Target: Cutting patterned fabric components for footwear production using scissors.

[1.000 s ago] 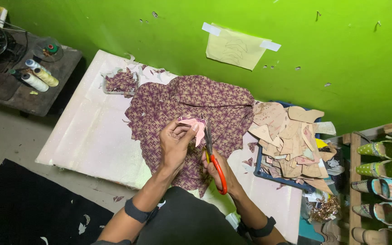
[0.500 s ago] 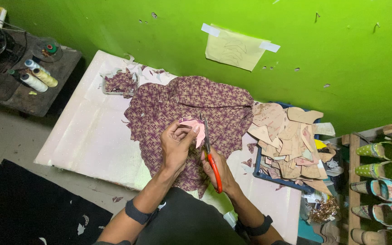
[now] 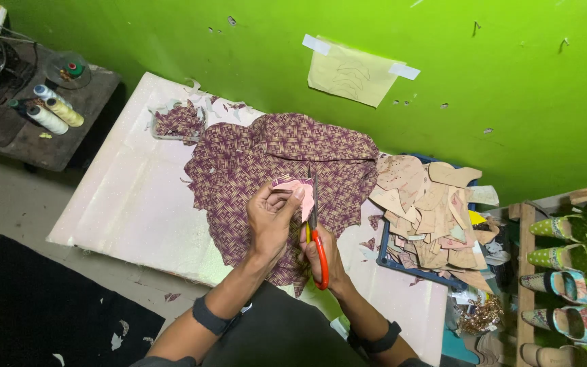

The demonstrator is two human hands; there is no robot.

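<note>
Head view, my left hand: my left hand (image 3: 271, 216) is closed in a pinch on a small pink piece (image 3: 298, 190), held up just above the near edge of the patterned cloth (image 3: 273, 166).
Head view, my right hand: my right hand (image 3: 322, 253) is closed around the orange handles of the scissors (image 3: 316, 231), just right of the pink piece; the blades point away from me, along its right edge.
Cut in hand: as I judge it, I am partway round the pink piece; how much of its outline is trimmed I cannot tell, since my fingers cover part of it.
Done so far: a heap of tan cut shapes (image 3: 429, 211) lies in a blue tray (image 3: 383, 253) right of the patterned cloth, and a small clear tray of patterned scraps (image 3: 178, 121) sits beyond its left corner.
Left to do: the patterned cloth spreads wide over the white worktop (image 3: 130, 204), most of it uncut, so I judge much cutting remains.
Reference: a paper pattern sheet (image 3: 352, 73) is taped to the green wall beyond the patterned cloth.
</note>
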